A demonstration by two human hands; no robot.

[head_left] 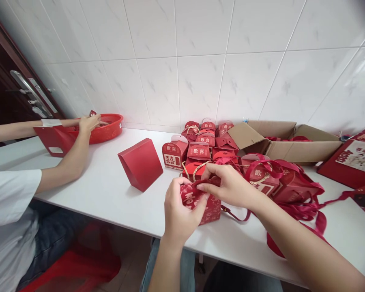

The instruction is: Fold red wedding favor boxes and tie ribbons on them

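Observation:
A small red gift box (212, 214) with a pale printed pattern stands near the table's front edge. My left hand (180, 211) wraps round its left side, thumb across the printed front. With thumb and forefinger, my right hand (228, 187) pinches the dark red top of the same box; the fingertips hide exactly what part lies between them. A dark red ribbon (241, 219) trails from the box's right side. Just behind my hands stand several finished-looking red boxes (198, 151) with twisted cord handles. To the left, a plain red box (141, 164) sits apart and tilted-looking.
Loose crimson ribbon (304, 215) lies in a heap on the right. Behind it are an open cardboard carton (304, 151) and a large red box (349, 158). At left, a co-worker's hands (91, 122) reach into a red basket (117, 129), beside another red box (53, 140).

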